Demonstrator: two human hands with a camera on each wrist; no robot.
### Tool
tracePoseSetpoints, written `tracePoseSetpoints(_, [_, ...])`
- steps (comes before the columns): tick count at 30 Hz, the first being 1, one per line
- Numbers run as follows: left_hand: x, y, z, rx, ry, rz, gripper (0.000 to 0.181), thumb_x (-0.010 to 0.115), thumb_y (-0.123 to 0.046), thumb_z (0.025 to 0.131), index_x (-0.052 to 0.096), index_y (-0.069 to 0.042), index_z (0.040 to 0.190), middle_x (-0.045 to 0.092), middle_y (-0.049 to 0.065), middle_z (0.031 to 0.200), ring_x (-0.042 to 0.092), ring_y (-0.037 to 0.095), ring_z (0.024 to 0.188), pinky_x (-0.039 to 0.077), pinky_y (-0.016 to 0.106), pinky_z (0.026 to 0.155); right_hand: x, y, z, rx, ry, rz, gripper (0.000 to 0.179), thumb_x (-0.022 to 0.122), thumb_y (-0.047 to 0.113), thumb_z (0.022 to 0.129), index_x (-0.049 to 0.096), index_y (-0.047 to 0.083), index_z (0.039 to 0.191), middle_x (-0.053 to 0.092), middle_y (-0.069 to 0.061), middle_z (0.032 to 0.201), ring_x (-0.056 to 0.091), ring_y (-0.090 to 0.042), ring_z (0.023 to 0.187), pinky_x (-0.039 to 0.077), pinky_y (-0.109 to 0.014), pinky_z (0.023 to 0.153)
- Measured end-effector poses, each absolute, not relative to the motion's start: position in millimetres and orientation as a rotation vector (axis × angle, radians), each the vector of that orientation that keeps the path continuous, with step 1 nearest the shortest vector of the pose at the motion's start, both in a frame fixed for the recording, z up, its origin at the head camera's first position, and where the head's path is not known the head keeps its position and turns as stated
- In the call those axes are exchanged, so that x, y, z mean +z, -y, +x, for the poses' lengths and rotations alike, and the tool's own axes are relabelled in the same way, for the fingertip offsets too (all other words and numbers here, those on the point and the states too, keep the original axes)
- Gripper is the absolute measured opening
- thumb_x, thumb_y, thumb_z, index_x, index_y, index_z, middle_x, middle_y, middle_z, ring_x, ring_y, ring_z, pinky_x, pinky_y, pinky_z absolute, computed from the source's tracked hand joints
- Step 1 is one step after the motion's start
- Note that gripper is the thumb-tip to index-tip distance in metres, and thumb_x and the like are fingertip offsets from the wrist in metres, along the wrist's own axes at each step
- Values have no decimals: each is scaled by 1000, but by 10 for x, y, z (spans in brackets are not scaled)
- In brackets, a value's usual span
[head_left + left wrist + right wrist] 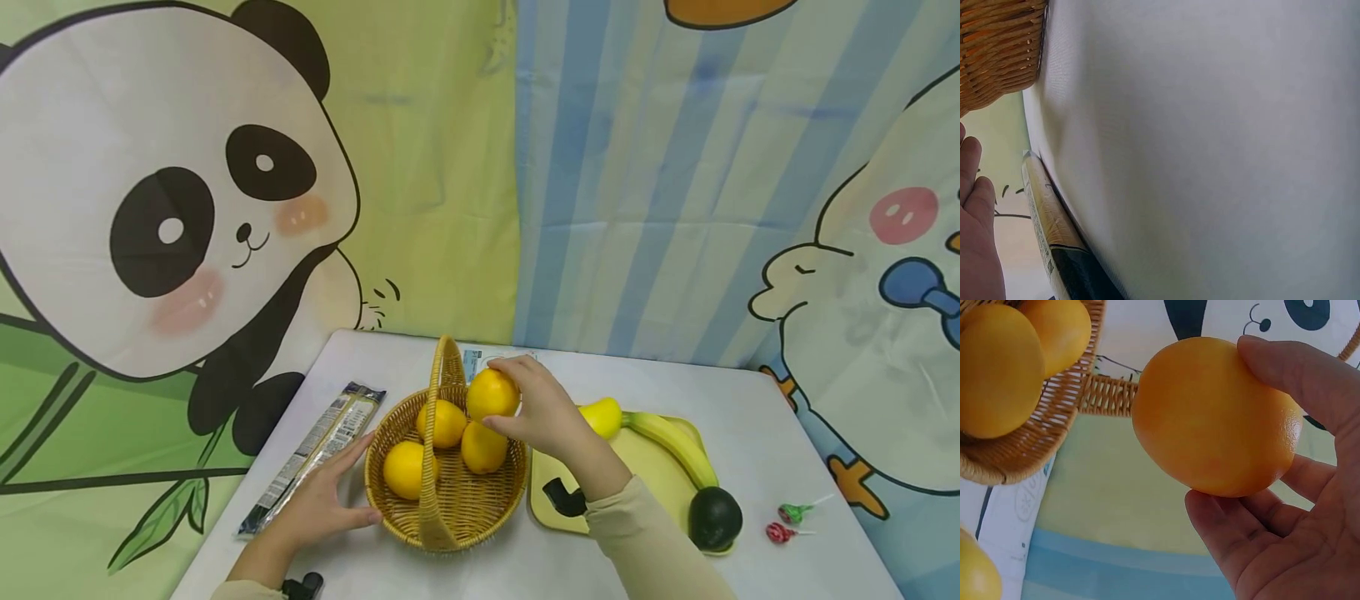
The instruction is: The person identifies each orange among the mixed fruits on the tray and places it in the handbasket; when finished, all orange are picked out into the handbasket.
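Observation:
My right hand (546, 414) holds an orange (492, 394) over the back right rim of a wicker basket (468, 510). In the right wrist view, thumb and fingers grip this orange (1216, 419) from opposite sides, with air around it. Three more oranges lie inside the basket: one at the left (405, 471), one at the back (441, 423) and one at the right (483, 448). On the basket's left side is my left hand (318, 497), its fingers extended along the rim and its thumb tip at the front wall. The left wrist view catches only its fingers (979, 194) below the basket (997, 56).
Right of the basket, a yellow tray (637, 479) carries a banana (671, 442), a yellow mango-like fruit (602, 417) and a dark avocado-like fruit (715, 518). Two lollipops (780, 532) lie farther right. A long flat package (315, 454) lies at left; a blue-white packet (472, 363) is behind the basket.

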State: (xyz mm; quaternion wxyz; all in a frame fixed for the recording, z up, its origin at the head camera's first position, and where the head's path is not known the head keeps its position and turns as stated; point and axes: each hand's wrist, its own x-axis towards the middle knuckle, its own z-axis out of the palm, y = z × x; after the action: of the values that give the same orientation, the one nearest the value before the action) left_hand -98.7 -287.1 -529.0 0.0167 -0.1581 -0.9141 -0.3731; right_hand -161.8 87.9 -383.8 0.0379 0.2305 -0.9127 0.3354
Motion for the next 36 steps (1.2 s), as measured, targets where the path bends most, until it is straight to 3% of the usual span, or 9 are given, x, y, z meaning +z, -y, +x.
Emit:
tracePoseSetpoints(13, [-5304,2870,-981,-1144,2838,-489,117,94,-56,67,36,-28,164,39,12,168,40,50,150,35,79,113,-3900,-654,-1589,1011,2850,818,74,92,28,79,60,14,144,61,-4,139,61,-22,122,58,-41,102])
tracePoseSetpoints(23, [-5286,2869,-976,-1160,2840,-484,117,95,-54,67,36,-27,164,38,12,168,39,51,150,34,79,113,-4010,-522,-1550,877,2937,910,75,90,35,81,58,20,147,60,-4,141,59,-22,126,58,-42,102])
tracePoseSetpoints(31, [-5295,2872,-981,-1165,2840,-486,117,95,-53,67,36,-27,164,38,11,169,39,51,151,34,79,113,-4088,-436,-1505,802,2997,976,76,89,38,79,59,19,147,59,-3,142,58,-17,119,58,-33,95])
tracePoseSetpoints(36, [-5293,2867,-985,-1164,2839,-484,118,95,-53,66,36,-26,164,38,11,169,39,50,151,34,78,114,-4123,-404,-1498,745,2988,1025,74,90,39,77,62,18,142,61,-3,138,58,-17,121,57,-33,99])
